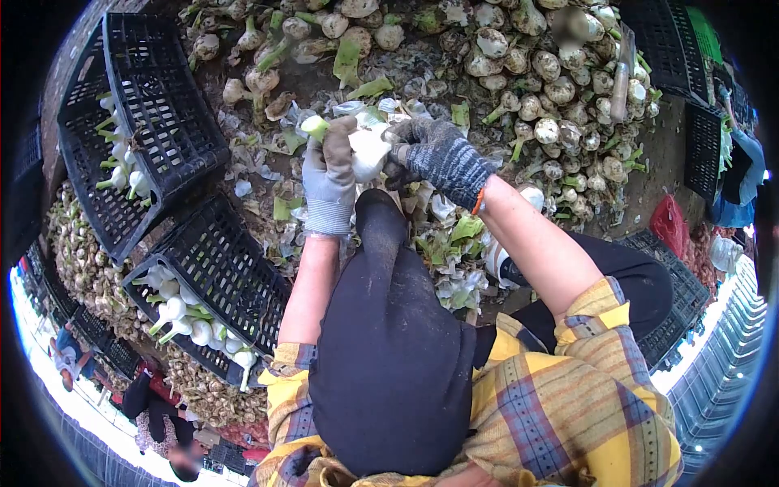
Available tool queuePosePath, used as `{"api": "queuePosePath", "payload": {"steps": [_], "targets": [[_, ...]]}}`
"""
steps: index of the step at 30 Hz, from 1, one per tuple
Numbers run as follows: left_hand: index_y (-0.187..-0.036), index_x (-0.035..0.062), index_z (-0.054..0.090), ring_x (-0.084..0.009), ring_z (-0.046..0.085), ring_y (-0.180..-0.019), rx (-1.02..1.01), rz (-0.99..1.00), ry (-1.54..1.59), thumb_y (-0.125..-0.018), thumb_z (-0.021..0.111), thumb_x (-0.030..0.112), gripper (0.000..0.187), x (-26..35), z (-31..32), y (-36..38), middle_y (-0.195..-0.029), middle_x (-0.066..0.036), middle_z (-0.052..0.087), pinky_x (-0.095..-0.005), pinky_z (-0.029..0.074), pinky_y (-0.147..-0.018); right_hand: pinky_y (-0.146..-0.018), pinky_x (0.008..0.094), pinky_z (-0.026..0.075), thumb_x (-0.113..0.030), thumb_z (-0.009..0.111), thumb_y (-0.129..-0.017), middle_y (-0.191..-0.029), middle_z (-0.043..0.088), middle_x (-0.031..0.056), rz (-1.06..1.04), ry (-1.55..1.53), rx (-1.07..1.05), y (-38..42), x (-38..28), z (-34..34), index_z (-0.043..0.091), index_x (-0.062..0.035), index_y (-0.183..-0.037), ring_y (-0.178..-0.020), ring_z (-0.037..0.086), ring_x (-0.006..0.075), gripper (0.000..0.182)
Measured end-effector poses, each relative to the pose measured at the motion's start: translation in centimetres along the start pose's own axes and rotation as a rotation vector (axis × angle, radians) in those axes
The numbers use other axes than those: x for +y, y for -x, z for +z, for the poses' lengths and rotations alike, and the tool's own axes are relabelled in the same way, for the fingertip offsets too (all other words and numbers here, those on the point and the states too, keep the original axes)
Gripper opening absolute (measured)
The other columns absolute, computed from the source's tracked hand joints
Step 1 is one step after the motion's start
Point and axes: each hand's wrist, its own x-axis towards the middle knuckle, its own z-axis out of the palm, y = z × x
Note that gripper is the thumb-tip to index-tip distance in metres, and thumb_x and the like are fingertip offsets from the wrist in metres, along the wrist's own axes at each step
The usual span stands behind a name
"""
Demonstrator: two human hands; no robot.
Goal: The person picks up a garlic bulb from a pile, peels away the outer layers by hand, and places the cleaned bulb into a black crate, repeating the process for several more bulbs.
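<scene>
In front of my raised knee, a white garlic bulb (369,152) with a short cut green stem is between my two gloved hands. My left hand (330,174), in a grey glove with a soiled palm, is closed around the stem side of the bulb. My right hand (442,158), in a dark patterned knit glove, has its fingers bent against the bulb's other side, pinching at its outer skin. The fingertips of the right hand are partly hidden. Loose peels and green leaf scraps (462,231) lie on the ground below both hands.
A large heap of unpeeled garlic (560,93) lies ahead and right, with a wooden-handled knife (620,96) on it. Black crates (174,97) with clean garlic bulbs (187,312) stand at left. Another black crate (669,284) is at right. Other people (166,414) are farther off.
</scene>
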Motion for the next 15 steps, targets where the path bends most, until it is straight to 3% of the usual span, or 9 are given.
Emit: {"api": "queuePosePath", "payload": {"steps": [1,4,8,9,10,12,15], "targets": [[-0.11,0.0015,0.053,-0.0156,0.056,-0.094,-0.014,0.048,-0.026,-0.085,0.056,0.049,0.054,-0.2,0.0,-0.1,-0.104,-0.008,0.058,-0.0299,0.047,-0.083,-0.059,0.0265,0.053,-0.008,0.058,-0.082,-0.075,0.064,0.0095,-0.002,0.094,0.034,-0.2,0.1,0.2,0.061,0.0038,-0.092,-0.069,0.063,0.0141,0.016],[-0.11,0.0013,0.055,-0.0124,0.053,-0.088,0.033,0.038,0.022,-0.084,0.063,0.042,0.049,-0.1,-0.1,0.2,-0.101,-0.006,0.057,-0.0258,0.044,-0.079,-0.059,0.026,0.053,-0.011,0.056,-0.084,-0.075,0.064,0.0091,0.093,-0.158,0.039,0.3,-0.3,0.5,0.061,0.0035,-0.092,-0.069,0.063,0.0145,0.017],[-0.106,0.0016,0.056,-0.0127,0.053,-0.085,0.045,0.16,-0.064,-0.086,0.061,0.037,0.041,-0.6,0.3,0.3,-0.101,-0.006,0.057,-0.0251,0.043,-0.076,-0.065,0.035,0.051,-0.037,0.056,-0.084,-0.08,0.065,0.0149,0.016,0.492,0.089,0.8,-1.4,1.0,0.062,0.0037,-0.095,-0.073,0.065,0.0227,0.042],[-0.105,0.0018,0.056,-0.0127,0.053,-0.085,0.042,0.21,-0.152,-0.086,0.061,0.036,0.039,-1.0,0.3,0.2,-0.102,-0.006,0.057,-0.0251,0.044,-0.075,-0.072,0.0382,0.049,-0.041,0.058,-0.079,-0.083,0.064,0.0196,-0.069,0.599,0.135,0.9,-1.2,1.2,0.062,0.0031,-0.096,-0.078,0.064,0.0289,0.047],[-0.104,0.002,0.056,-0.0128,0.053,-0.085,0.04,0.265,-0.24,-0.087,0.061,0.035,0.038,-1.2,0.2,0.1,-0.102,-0.005,0.057,-0.0252,0.044,-0.075,-0.072,0.0382,0.049,-0.039,0.059,-0.078,-0.083,0.064,0.0202,-0.091,0.587,0.097,0.8,-1.1,1.0,0.062,0.0029,-0.096,-0.079,0.063,0.03,0.046],[-0.103,0.0028,0.057,-0.0133,0.054,-0.088,0.047,0.201,-0.102,-0.086,0.061,0.035,0.036,-1.3,0.1,0.2,-0.102,-0.006,0.057,-0.0265,0.045,-0.078,-0.073,0.038,0.049,-0.036,0.06,-0.076,-0.083,0.063,0.0214,-0.135,0.561,0.016,0.4,-0.6,0.5,0.063,0.0024,-0.095,-0.08,0.062,0.0321,0.043],[-0.104,0.0021,0.056,-0.0139,0.055,-0.091,0.082,0.029,0.091,-0.086,0.06,0.039,0.041,-0.3,0.2,0.7,-0.104,-0.007,0.058,-0.0273,0.046,-0.08,-0.072,0.038,0.048,-0.031,0.063,-0.073,-0.08,0.062,0.022,-0.144,0.667,0.134,-0.4,1.5,-0.6,0.063,0.0016,-0.089,-0.076,0.061,0.0342,0.037]]}}
